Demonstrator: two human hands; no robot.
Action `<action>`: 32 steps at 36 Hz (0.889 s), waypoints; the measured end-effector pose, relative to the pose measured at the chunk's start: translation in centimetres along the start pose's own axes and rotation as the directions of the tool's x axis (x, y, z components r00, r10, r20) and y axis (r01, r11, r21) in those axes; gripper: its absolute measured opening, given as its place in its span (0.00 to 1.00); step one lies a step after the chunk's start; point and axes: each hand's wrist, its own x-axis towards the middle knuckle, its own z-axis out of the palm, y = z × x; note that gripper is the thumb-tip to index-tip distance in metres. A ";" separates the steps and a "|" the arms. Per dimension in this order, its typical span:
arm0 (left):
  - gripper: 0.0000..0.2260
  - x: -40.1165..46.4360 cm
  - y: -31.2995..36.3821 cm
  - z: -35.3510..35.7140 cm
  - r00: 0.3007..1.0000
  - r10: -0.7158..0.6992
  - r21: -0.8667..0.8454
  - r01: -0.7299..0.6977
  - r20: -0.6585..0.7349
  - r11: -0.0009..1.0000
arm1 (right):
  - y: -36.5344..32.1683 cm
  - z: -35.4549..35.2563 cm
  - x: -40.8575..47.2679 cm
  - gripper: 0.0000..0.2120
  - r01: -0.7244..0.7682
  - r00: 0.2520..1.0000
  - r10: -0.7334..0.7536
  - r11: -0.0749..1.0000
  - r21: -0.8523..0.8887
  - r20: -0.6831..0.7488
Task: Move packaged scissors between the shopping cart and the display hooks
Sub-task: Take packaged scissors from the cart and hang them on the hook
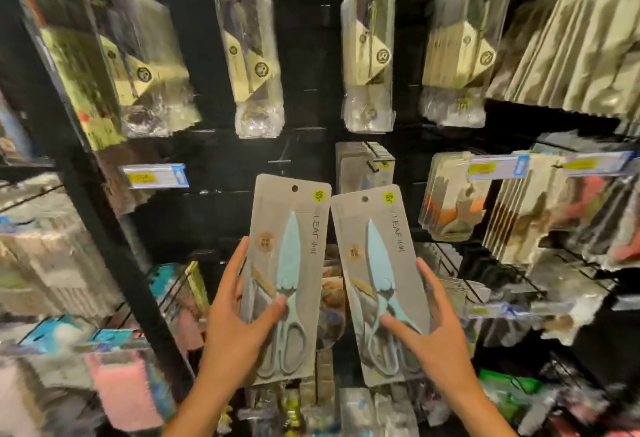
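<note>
Head view shows two scissor packs held up side by side before a black display wall, one in each hand. Left hand (239, 326) grips the left pack (291, 263), thumb across its front over the handles, fingers along its left edge. Right hand (433, 329) grips the right pack (381, 274) the same way, mirrored: thumb on the front, fingers along its right edge. Each pack is a long grey card with one pair of pale blue scissors (a blue blade cover, grey handle loops). Both packs stand nearly upright, long axis running up and down, blades pointing up and handles down; the left pack leans a little right at its top, the right pack a little left, so their upper corners almost meet. Each has one hang hole and one yellow sticker near its top edge. Above them hang four bunches of clear packs (256, 56) on the wall's upper row, their contents probably tools, too blurred to tell. Three price tags (156, 176) show at mid height.
</note>
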 end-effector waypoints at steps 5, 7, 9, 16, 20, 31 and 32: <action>0.41 0.8 0.5 2.2 1.000 -0.006 0.009 0.006 -0.003 1.000 | 0.4 -1.3 2.7 0.44 0.029 1.000 -0.028 0.999 -0.017 0.013; 0.41 1.2 0.8 2.8 1.000 -0.001 0.010 0.001 -0.002 1.000 | 0.6 -1.6 3.5 0.44 0.046 0.999 -0.046 0.999 -0.015 0.005; 0.41 1.6 0.7 3.2 1.000 -0.005 0.011 0.005 -0.005 1.000 | 0.9 -1.7 4.1 0.44 0.048 0.999 -0.048 0.999 -0.018 0.002; 0.41 2.9 0.2 4.2 1.000 0.002 0.025 -0.002 0.017 1.000 | 1.3 -1.6 5.7 0.45 0.034 0.999 -0.034 0.999 0.012 -0.025; 0.41 3.9 0.2 4.1 0.999 0.016 0.008 -0.017 0.027 1.000 | 1.7 -1.3 6.6 0.45 0.024 0.999 -0.023 0.999 0.031 -0.028; 0.41 5.4 -0.6 4.5 0.998 0.062 -0.008 -0.062 -0.021 0.998 | 4.0 -0.4 8.6 0.43 0.000 1.000 0.001 0.999 0.043 -0.004; 0.41 5.5 -0.7 4.5 0.998 0.066 -0.009 -0.066 -0.022 0.998 | 4.3 -0.3 8.8 0.43 0.003 1.000 -0.003 1.000 0.029 -0.003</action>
